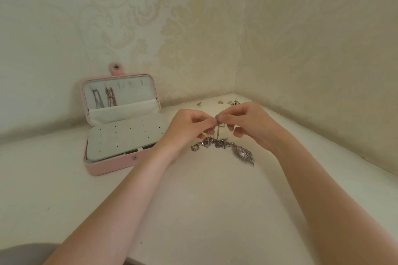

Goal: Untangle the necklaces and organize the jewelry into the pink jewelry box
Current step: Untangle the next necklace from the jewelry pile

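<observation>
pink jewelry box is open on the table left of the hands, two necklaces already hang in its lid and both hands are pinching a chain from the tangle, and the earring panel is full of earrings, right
Not quite. The head view shows the earring panel with bare holes and no earrings in it. The rest holds: the pink jewelry box lies open to the left, two necklaces hang in its lid, and the left hand and right hand pinch a chain from the tangle.
</observation>
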Demonstrator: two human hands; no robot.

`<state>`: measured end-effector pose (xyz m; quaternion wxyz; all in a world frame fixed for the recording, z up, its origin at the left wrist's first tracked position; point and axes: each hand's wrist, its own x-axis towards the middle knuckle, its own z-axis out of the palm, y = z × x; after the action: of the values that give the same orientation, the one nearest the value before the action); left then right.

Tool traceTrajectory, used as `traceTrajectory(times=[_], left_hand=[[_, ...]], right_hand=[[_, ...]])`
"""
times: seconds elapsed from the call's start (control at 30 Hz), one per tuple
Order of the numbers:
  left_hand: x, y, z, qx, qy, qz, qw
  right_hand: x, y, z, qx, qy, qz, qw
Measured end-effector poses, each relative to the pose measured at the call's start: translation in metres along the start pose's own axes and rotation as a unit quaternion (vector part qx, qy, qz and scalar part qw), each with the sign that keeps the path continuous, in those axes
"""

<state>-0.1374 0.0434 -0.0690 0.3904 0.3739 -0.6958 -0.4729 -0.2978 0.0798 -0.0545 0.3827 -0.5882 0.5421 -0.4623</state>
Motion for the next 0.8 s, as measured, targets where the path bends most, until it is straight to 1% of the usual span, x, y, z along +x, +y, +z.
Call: traceTrajectory(times=[0.2, 0.33, 0.43, 0.53, 0.67, 0.8], left_hand=[[0.0011, -0.0014, 0.0026, 0.028, 0.012, -0.012, 0.999], [0.0003, 0.0017, 0.0035, 0.003, 0.038, -0.020, 0.999], [-0.0008, 0.0035, 0.0036, -0.003, 0.058, -0.012, 0.998], [0.0014, 0.0011, 0.0031, 0.065, 0.079, 0.007, 0.995], [0.0010, 0.0000, 0.0038, 0.122, 0.074, 0.017, 0.990], [0.0000, -0.0013, 0.0056, 0.197, 0.068, 0.039, 0.977]], right_hand=[[0.0000, -0.0010, 0.0012, -0.020, 0.008, 0.010, 1.000], [0.0000, -0.0013, 0.0010, -0.026, 0.026, -0.002, 0.999], [-0.0007, -0.0032, 0.0019, -0.035, 0.019, -0.008, 0.999], [-0.0004, -0.0024, 0.0033, -0.048, 0.030, -0.015, 0.998], [0.0016, 0.0012, 0.0052, -0.100, 0.043, -0.024, 0.994], [0.0027, -0.0002, 0.0096, -0.186, 0.042, -0.058, 0.980]])
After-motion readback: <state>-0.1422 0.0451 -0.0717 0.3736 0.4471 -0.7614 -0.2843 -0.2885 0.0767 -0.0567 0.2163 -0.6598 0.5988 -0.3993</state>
